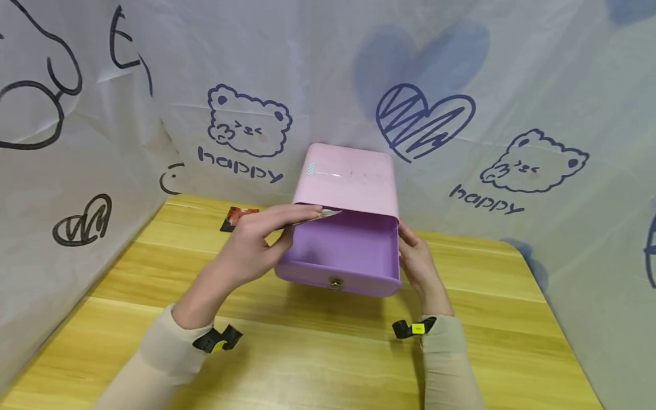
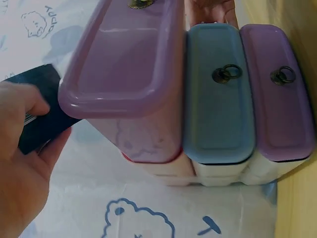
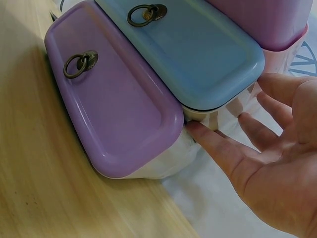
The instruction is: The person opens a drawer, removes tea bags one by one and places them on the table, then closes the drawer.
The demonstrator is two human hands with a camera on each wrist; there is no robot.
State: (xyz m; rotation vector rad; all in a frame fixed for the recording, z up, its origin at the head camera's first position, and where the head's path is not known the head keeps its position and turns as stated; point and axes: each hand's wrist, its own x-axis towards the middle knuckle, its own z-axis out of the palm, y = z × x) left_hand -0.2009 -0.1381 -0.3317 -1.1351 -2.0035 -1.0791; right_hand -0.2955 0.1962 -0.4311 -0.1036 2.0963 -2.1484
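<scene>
A small drawer cabinet (image 1: pixel 353 176) with a pink top stands on the table, its top purple drawer (image 1: pixel 343 245) pulled out. The drawer's inside shows bare purple plastic in the head view. My left hand (image 1: pixel 251 245) pinches a thin dark card (image 2: pixel 57 116) between thumb and fingers, over the drawer's left edge. A white barcode patch shows by the thumb in the left wrist view. Against the cabinet's right side rest the fingertips of my right hand (image 1: pixel 421 259), fingers spread and nearly straight. Below, a blue drawer (image 3: pixel 198 54) and a lower purple drawer (image 3: pixel 114 99) are closed.
A red and black card (image 1: pixel 237 217) lies on the wooden table (image 1: pixel 318 353) behind my left hand, left of the cabinet. White sheeting (image 1: pixel 328 74) printed with bears and hearts stands behind the cabinet and along both sides. Each drawer front bears a metal ring pull.
</scene>
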